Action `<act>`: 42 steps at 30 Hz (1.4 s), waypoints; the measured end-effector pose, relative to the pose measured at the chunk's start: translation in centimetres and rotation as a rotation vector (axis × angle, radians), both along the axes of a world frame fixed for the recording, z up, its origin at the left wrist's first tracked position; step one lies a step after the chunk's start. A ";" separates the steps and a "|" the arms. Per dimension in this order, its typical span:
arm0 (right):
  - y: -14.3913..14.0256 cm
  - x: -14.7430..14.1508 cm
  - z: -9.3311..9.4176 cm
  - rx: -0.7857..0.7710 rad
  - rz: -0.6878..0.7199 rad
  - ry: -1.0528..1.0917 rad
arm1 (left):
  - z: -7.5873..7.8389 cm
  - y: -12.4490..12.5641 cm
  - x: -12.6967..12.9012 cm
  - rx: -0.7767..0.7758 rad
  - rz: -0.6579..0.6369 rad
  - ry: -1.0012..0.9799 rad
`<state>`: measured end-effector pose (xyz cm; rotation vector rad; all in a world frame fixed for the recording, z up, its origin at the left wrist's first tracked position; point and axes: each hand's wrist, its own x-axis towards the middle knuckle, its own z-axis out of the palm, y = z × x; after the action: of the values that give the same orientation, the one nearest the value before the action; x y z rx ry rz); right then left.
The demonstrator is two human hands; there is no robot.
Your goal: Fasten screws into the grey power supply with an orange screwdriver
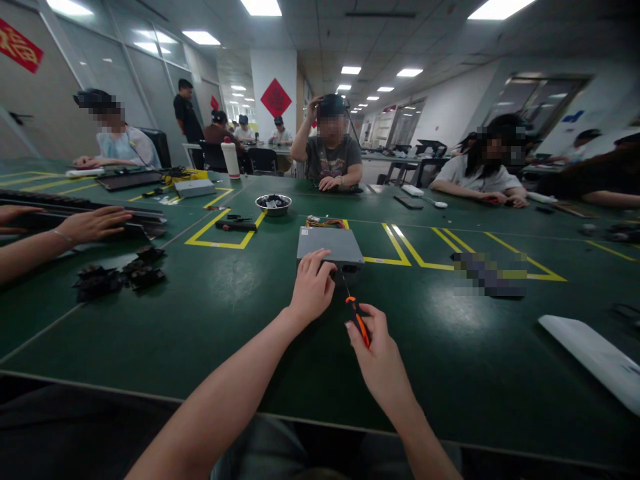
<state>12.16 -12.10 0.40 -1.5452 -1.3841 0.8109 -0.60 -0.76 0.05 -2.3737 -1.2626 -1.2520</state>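
Observation:
A grey metal box that looks like a computer power supply (pixel 333 242) lies on the green table in front of me, with coloured cables (pixel 327 223) behind it. My left hand (pixel 311 288) grips its near left side, fingers bent over the top and front edge. In my right hand (pixel 377 343) is a screwdriver (pixel 358 321) with a black and orange handle. Its thin shaft points up and away at the front face of the box, close to my left fingertips. Whether the tip sits in a screw is too small to tell.
Yellow tape (pixel 216 245) marks areas on the table. A metal bowl (pixel 273 208) of small parts stands beyond, left of the box. Black parts (pixel 120 275) lie at left, near another person's hand (pixel 95 225). A white slab-like object (pixel 590 360) lies at right.

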 end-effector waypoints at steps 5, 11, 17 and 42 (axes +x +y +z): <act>1.2 0.1 0.5 -0.302 0.049 0.837 | 0.0 0.3 0.2 0.028 -0.040 0.037; 2.3 0.5 1.7 -0.482 -0.085 1.066 | -0.1 0.6 0.3 0.000 -0.010 0.027; 2.7 1.1 2.2 -0.591 -0.090 1.012 | -0.1 0.7 0.6 -0.011 0.009 0.015; 4.0 1.4 0.7 -0.618 0.060 1.157 | -0.7 1.6 1.2 -0.033 0.051 0.041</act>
<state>13.52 -8.08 1.14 -1.0542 -0.3146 1.8845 0.60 0.86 -0.69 -2.3614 -1.3328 -1.1702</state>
